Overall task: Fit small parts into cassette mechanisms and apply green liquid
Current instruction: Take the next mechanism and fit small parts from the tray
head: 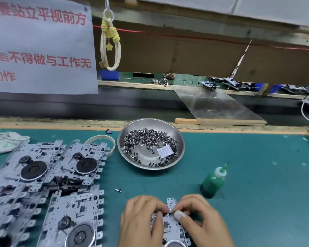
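On green matting, both the left hand (141,218) and right hand (200,216) curl fingertips onto the near cassette mechanism (171,227), seemingly pinching a tiny part that could slip and skitter away.

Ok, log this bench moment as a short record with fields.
surface: teal work mat
in work: metal cassette mechanism, gripped by left hand and right hand
parts supply: round steel dish of small metal parts
liquid: green plastic dropper bottle, upright, right of hands
waiting: stacked mechanisms, left
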A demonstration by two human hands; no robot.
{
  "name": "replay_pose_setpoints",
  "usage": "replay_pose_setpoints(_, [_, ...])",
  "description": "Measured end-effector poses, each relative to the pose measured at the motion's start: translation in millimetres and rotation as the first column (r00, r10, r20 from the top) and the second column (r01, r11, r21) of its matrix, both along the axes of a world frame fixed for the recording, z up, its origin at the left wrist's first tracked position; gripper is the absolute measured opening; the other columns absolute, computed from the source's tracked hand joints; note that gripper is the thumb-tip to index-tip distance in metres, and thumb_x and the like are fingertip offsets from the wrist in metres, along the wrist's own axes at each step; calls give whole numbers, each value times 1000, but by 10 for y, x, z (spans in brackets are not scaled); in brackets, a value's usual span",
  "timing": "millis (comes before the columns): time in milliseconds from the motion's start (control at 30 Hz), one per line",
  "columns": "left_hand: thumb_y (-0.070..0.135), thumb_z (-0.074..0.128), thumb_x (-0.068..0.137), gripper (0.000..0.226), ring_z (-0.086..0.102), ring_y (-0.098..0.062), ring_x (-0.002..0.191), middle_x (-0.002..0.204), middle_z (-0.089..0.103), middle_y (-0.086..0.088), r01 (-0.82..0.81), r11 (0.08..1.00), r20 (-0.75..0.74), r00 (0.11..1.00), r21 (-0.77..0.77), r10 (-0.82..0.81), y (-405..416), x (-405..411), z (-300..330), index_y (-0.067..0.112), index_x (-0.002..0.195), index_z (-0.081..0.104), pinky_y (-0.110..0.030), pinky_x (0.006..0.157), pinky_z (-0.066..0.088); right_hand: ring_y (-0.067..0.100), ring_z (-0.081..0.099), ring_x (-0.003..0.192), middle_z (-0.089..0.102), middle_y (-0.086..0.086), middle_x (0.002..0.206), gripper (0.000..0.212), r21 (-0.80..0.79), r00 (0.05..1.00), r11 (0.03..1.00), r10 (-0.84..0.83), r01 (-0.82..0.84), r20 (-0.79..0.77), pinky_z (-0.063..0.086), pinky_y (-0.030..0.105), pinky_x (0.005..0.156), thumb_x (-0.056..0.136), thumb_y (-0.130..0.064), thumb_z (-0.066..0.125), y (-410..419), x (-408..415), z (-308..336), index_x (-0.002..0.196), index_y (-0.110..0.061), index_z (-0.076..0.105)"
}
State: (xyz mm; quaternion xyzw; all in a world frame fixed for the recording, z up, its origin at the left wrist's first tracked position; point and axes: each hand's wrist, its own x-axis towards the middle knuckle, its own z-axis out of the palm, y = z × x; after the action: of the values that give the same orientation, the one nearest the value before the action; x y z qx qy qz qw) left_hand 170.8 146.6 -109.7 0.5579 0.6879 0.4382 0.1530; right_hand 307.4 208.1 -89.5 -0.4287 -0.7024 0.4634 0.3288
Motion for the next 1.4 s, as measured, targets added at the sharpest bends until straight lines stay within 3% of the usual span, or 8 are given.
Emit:
replay_pose_setpoints(67, [40,34,75,39,26,11,109,94,52,31,-9,1000,-17,1000,-5,9,-22,12,38,59,107,21,-17,96,29,3,54,63,61,-8,85,37,6,1000,1000,6,-6,4,44,13,62,70,5,73,-17,-2,12,59,-30,69])
replay_pose_setpoints(133, [32,45,85,18,26,12,109,95,53,28,6,999,0,1000,-46,-6,-29,24,77,48,88,53,-20,97,29,3,54,63,61,-6,85,34,28,1000,1000,5,-6,13,43,14,62,71,3,74,-29,-1,29,59,-29,69])
replay_pose_setpoints(167, [30,49,87,21,26,13,109,94,52,27,17,996,-8,1000,-82,-18,-39,33,114,46,74,55,-21,97,29,4,54,62,61,-4,82,35,39,1000,999,5,-6,18,43,14,63,71,2,74,-27,0,35,58,-30,68])
replay_pose_setpoints(333, [44,48,86,14,28,10,106,92,47,23,19,991,-35,999,-135,-24,-55,39,162,53,77,41,-21,96,28,4,55,61,60,1,77,35,76,1000,997,7,-7,7,43,14,65,71,2,74,-25,5,25,57,-28,66])
replay_pose_setpoints(600, [44,52,88,17,32,11,97,85,46,20,10,988,-74,997,-156,-22,-29,36,213,46,72,46,-24,86,27,2,63,75,63,-2,85,13,-28,1000,999,30,-30,-8,44,13,73,80,-6,69,-30,19,13,71,-16,67])
replay_pose_setpoints(867, [35,60,85,19,40,2,93,82,51,16,-11,987,0,1000,-158,12,-30,58,237,43,70,51,-34,94,34,-5,57,67,66,-16,68,14,-114,996,989,92,-93,-14,42,13,67,83,-6,64,-10,37,12,77,-19,65])
replay_pose_setpoints(1100, [32,61,85,20,42,-4,94,82,51,14,-34,988,18,999,-149,37,-39,93,248,42,70,52,-37,95,35,-2,53,61,62,-7,72,19,-199,996,976,84,-91,-43,41,11,60,81,2,60,15,-23,39,76,-16,61])
replay_pose_setpoints(1400, [26,60,86,25,41,5,93,83,49,17,36,998,-64,997,-50,-39,-92,97,218,50,79,56,-34,89,37,11,42,61,55,1,81,23,-271,996,962,-2,-24,-93,36,15,54,82,6,54,-19,-86,26,82,-16,49])
